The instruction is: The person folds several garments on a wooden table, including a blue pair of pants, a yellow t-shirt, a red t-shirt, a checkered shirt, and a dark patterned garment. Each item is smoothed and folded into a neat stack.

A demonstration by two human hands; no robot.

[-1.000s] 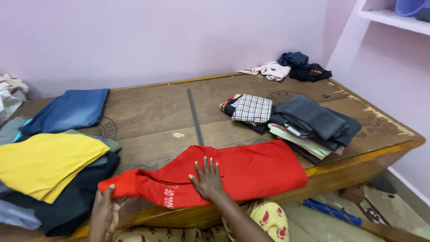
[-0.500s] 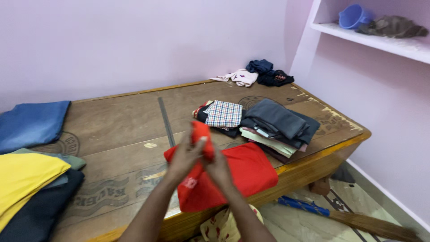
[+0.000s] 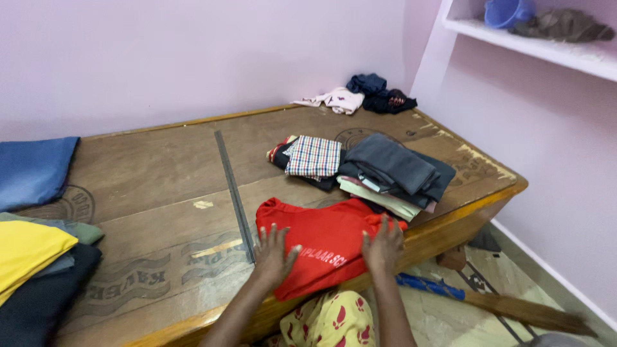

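A red folded shirt [image 3: 321,238] with white print lies at the front edge of a wooden bed platform [image 3: 160,180]. My left hand [image 3: 275,254] rests flat on the shirt's left edge, fingers spread. My right hand [image 3: 384,245] presses flat on its right edge. Neither hand grips anything. Just behind the red shirt sits a stack of folded clothes [image 3: 392,172] in grey, cream and dark tones, with a checked garment [image 3: 313,156] beside it.
A pile with a yellow cloth [image 3: 29,254] and a folded blue garment [image 3: 33,168] lies at the left. Loose clothes [image 3: 360,96] sit in the far corner. A wall shelf [image 3: 546,48] holds a blue tub. A broom [image 3: 495,302] lies on the floor at right.
The red shirt, spread long a second ago, was lifted and folded over by both hands and now lies compact, with both hands flat on it. The view shifted right.
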